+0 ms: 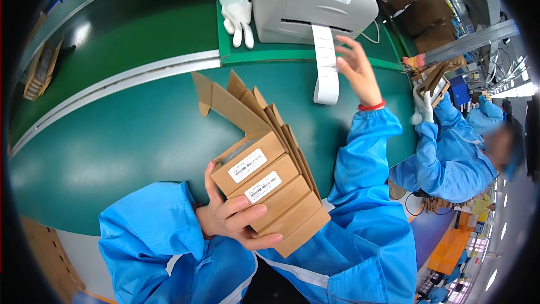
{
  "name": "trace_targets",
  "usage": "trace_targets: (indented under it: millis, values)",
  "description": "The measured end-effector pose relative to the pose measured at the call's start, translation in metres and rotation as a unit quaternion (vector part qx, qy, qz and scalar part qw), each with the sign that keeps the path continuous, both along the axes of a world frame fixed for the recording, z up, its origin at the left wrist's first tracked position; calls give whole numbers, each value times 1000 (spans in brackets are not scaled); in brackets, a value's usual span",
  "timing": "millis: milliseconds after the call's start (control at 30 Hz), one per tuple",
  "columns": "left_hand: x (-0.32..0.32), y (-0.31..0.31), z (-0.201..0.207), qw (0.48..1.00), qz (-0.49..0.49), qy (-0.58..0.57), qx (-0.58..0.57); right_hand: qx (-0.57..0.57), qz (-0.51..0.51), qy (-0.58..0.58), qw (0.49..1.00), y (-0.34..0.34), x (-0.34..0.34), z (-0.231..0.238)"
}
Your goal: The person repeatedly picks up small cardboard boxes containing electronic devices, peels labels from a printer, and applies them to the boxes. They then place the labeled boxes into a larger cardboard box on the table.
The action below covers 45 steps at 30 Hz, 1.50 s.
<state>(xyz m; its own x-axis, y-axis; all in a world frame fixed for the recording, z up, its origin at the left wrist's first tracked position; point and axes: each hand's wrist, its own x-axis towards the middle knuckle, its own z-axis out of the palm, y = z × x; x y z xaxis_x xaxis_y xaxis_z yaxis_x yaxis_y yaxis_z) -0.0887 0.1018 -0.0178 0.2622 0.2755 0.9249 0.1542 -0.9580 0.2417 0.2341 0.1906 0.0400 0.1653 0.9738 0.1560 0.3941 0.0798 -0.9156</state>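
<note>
My left hand (236, 217) is closed around a stack of several small brown cardboard boxes (289, 205), held tilted over the table's near edge. Two of them, at the upper end, carry white printed labels (263, 186); the others that show have plain faces. Flaps stand up from the boxes, and the end box's flap (230, 101) is folded widest. My right hand (360, 73) is raised by a strip of white labels (324, 59), fingers apart and curved, the thumb close to its edge. Whether it touches the strip I cannot tell. The strip hangs curled from a grey label printer (312, 3).
A white glove (235, 14) lies left of the printer on a raised green ledge. Across the green table (112, 152) runs a metal rail (118, 84); beyond it, at far left, sits a cardboard tray (44, 70). At right, a co-worker (450, 152) in blue handles a box.
</note>
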Motion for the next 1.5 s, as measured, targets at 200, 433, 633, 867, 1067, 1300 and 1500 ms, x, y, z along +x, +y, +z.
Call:
trace_targets:
  millis: [200,433,633,867,1067,1300,1500]
  values:
    - [0,1,-4,1000,11,-1,20,-69,41,85,993,-5,-7,-3]
    - [1,0,-6,1000,-4,-2,18,95,-123,-82,984,-11,-17,-11]
    - [1,-2,-9,1000,-7,-7,17,200,-221,-257,919,-28,-30,5]
    - [9,-5,-14,997,12,-81,4,105,-91,-44,989,-110,-128,64]
    - [13,-1,-10,997,5,-75,10,-8,87,-100,991,-129,-163,78]
    - [12,0,-9,998,21,-47,26,23,91,-126,988,-123,-167,76]
    - [6,-5,-6,1000,-2,-10,5,35,96,-198,975,-123,-169,77]
